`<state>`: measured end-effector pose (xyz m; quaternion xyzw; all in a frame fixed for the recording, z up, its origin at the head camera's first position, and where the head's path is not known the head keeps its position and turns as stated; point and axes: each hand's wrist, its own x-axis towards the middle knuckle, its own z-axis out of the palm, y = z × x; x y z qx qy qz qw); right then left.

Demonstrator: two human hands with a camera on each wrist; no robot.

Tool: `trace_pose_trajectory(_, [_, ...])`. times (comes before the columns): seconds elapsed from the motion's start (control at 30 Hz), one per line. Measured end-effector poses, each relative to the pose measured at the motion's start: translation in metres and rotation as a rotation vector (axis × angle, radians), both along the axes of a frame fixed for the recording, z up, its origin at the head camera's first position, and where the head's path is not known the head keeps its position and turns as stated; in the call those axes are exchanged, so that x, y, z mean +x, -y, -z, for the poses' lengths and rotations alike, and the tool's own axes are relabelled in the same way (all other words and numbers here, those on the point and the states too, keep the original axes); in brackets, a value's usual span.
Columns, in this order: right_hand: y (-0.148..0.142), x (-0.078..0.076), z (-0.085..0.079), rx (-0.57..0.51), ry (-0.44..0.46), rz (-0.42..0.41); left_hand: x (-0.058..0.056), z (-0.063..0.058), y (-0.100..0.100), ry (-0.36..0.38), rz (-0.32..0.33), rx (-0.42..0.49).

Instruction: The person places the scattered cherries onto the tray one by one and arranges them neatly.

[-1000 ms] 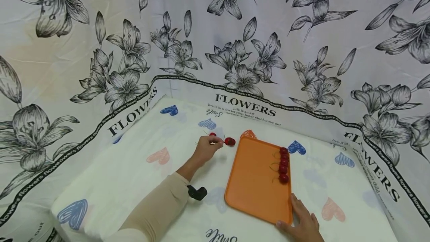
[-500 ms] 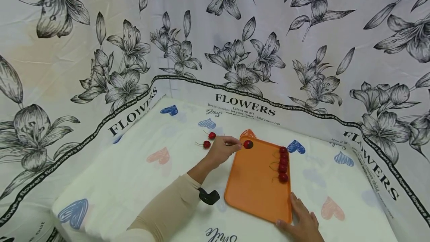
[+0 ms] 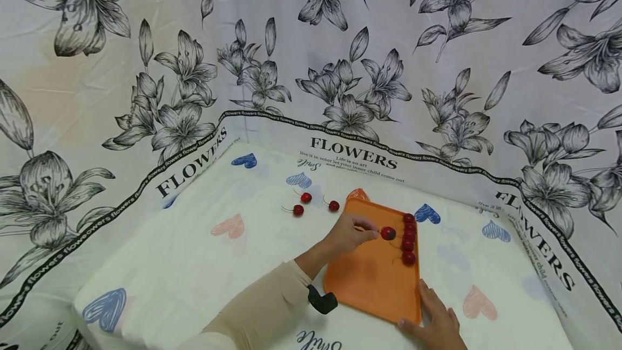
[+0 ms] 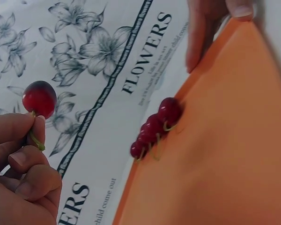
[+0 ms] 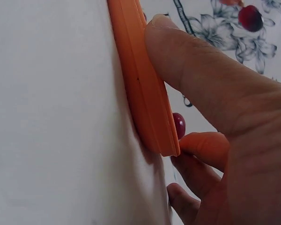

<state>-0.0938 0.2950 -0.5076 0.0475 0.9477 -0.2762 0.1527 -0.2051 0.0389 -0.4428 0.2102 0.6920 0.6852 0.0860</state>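
Red cherry (image 3: 387, 233), pinched by its stem (image 4: 37, 142) in my left hand (image 3: 347, 235) above the orange tray (image 3: 364, 285), left of the cherry row (image 3: 408, 240) at its right edge; the thin stem could slip between my fingertips and drop the fruit; a careless touch could set the row rolling; my right hand (image 3: 439, 320), thumb and fingers spread, touches the near right corner, where an uneven push could jolt the tray.

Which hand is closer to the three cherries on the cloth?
Left. In the head view, the left hand is just below-right of those cherries; the right hand is farther below-right, holding the tray.
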Motion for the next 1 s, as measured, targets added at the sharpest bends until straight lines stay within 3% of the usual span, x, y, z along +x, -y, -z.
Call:
trace_pose_trajectory(0.23, [0.0,-0.001,-0.001,0.01,0.01,0.008,0.003,0.017,-0.026,-0.06,0.054,-0.131])
trace_pose_trajectory(0.47, [-0.002,-0.001,-0.001,0.0,0.01,-0.002,0.008,0.026,-0.052,0.036,0.048,-0.306])
trace_pose_trajectory(0.63, [-0.003,-0.001,-0.002,0.009,0.01,-0.004,0.007,0.034,-0.068,0.047,0.031,-0.396])
trace_pose_trajectory(0.77, [-0.004,0.001,-0.002,0.007,-0.005,-0.011,0.005,0.044,-0.079,0.056,0.014,-0.434])
trace_pose_trajectory(1.0, [0.0,0.003,-0.002,0.004,-0.047,-0.028,0.004,0.058,-0.088,0.028,-0.011,-0.422])
